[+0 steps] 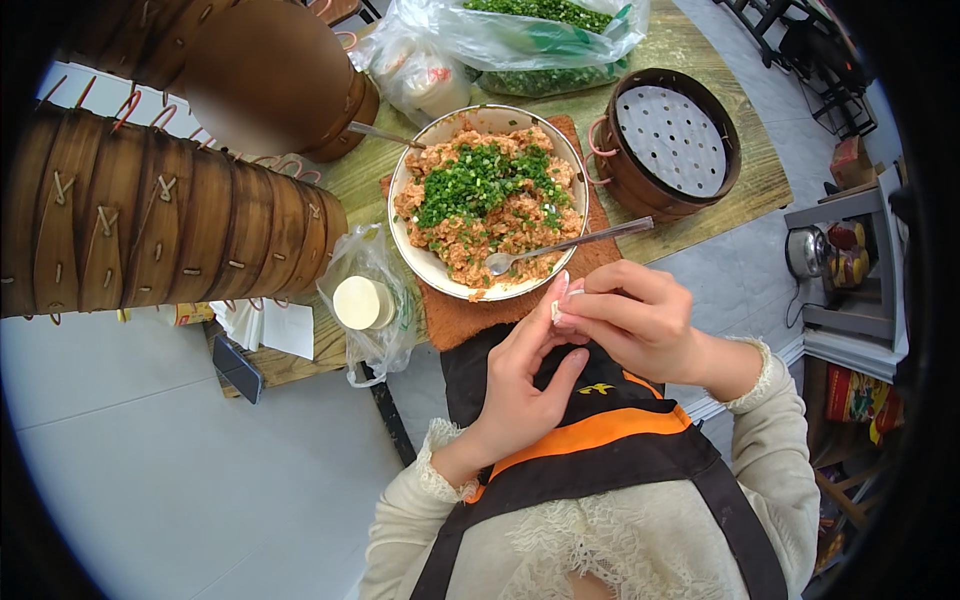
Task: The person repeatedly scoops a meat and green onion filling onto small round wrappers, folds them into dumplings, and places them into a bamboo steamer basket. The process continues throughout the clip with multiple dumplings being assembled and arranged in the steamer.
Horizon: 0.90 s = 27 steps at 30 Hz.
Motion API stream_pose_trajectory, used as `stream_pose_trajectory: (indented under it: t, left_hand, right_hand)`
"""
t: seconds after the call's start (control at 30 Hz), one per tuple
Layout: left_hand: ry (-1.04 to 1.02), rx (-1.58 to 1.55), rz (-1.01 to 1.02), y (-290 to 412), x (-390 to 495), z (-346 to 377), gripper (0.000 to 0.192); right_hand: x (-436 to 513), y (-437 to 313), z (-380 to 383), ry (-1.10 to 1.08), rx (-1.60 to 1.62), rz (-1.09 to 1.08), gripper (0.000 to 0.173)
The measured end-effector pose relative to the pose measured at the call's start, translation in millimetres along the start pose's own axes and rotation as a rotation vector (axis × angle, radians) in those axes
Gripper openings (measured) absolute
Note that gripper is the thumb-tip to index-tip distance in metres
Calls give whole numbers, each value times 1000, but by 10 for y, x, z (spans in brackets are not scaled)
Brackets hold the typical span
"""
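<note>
In front of my chest, both hands meet at the near edge of a large bowl. My left hand and my right hand pinch a small pale piece of thin dough between the fingertips. Fingers mostly cover it, so its shape is hard to tell. Minced meat filling fills the bowl, topped with chopped green onion. A spoon rests in the filling, its handle over the right rim. To the left, a stack of round dough wrappers stands in an open plastic bag.
Tall bamboo steamers rise at left. Right of the bowl, a small steamer holds perforated paper. Plastic bags with chopped greens lie behind. A second utensil leans on the rim. A phone and napkins are at the table's left edge.
</note>
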<state>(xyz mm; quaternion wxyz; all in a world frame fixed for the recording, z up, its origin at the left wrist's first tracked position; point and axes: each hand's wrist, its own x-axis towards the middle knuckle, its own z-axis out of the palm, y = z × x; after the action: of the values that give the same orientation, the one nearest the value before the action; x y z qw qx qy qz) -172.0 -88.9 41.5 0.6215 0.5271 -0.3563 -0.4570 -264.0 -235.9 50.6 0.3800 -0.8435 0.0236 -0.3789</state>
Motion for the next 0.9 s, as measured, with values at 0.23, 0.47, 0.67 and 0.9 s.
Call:
stream_pose_trajectory:
  t: [0.23, 0.47, 0.67, 0.9]
  left_hand:
    - [-86, -481, -157, 67, 61, 49, 82]
    - [-132, -857, -334, 25, 152, -4, 70]
    - [-28, -925, -424, 22, 161, 67, 76]
    - [-68, -1077, -353, -100, 228, 152, 60]
  right_hand:
    - [-68, 24, -61, -49, -60, -81, 23]
    - [-161, 106, -44, -113, -82, -131, 27]
    - [-198, 151, -255, -246, 71, 97, 32]
    - [-320, 255, -386, -280, -124, -81, 24]
